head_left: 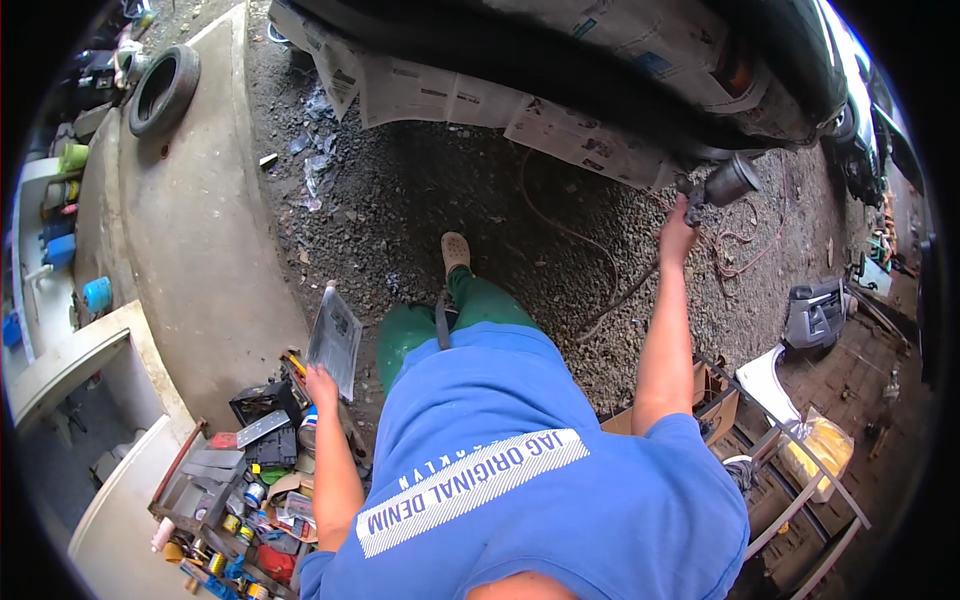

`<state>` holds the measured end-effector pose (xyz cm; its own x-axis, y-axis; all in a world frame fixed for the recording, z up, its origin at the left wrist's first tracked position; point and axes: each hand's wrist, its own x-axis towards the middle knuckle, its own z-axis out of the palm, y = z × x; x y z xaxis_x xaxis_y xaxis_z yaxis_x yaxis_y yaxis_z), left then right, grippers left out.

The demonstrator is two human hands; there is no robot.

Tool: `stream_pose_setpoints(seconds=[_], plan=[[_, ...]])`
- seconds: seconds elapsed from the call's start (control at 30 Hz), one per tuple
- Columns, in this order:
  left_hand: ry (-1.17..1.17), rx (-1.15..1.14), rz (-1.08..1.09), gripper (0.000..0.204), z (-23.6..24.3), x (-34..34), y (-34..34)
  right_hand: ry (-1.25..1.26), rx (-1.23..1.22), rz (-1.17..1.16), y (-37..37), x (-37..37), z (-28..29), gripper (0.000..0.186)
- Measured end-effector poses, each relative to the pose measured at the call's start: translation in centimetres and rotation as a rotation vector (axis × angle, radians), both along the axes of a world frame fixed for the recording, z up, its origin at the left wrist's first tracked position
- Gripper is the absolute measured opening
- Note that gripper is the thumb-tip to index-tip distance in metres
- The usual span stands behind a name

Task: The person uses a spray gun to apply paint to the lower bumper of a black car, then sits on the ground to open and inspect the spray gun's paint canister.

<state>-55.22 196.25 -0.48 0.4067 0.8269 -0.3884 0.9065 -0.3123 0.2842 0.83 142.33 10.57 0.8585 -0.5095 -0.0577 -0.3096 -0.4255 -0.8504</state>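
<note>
My right hand (676,240) is wrapped round a spray gun (733,180) with a dark grey cup, held out beside the low edge of a black car body (440,58). A hose (632,286) hangs down from below that hand. Newspaper sheets (580,145) cover the car's lower edge and part of its side. At the left, my left hand (322,388) grips the near end of a thin, flat grey sheet (337,342). Its material is hard to make out.
Gravel ground (400,190) lies under the car, with loose hose (745,255) coiled at the right. A crowded heap of cans and tools (250,500) stands close by my left arm. A tyre (164,90) rests on the concrete strip (205,200). A metal frame (800,500) stands near my right elbow.
</note>
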Motion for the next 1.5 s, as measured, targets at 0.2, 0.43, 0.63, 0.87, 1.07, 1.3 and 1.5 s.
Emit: stream_pose_setpoints(seconds=[0.2, 0.43, 0.63, 0.87, 1.07, 1.3, 1.5], plan=[[-0.05, 0.041, 0.085, 0.036, -0.5, 0.0, 4.7, 0.123, 0.073, 0.164, 12.1, -0.3, 0.5, 0.048], [0.033, 0.018, 0.144, 0.032, -2.0, -3.1, 12.4, 0.114, 0.092, 0.232, 29.5, -0.8, 1.3, 0.054], [0.105, -0.101, 0.123, 0.033, -0.8, -3.7, 21.1, 0.157, 0.09, 0.251, 41.0, -1.3, 0.3, 0.049], [0.091, -0.179, 0.128, 0.037, -1.5, -7.0, 33.8, 0.086, 0.274, 0.323, 54.2, -2.3, 1.5, 0.042], [0.038, -0.076, 0.111, 0.044, -1.9, -5.8, 40.8, 0.074, 0.356, 0.34, 56.9, -1.8, 3.9, 0.038], [0.0, -0.106, 0.059, 0.035, -1.8, 0.2, 39.9, 0.107, 0.299, 0.145, 44.9, 0.0, 4.9, 0.04], [-0.021, -0.195, 0.003, 0.033, -2.1, 4.3, 36.9, 0.139, 0.161, -0.051, 32.1, 1.6, 5.5, 0.043]])
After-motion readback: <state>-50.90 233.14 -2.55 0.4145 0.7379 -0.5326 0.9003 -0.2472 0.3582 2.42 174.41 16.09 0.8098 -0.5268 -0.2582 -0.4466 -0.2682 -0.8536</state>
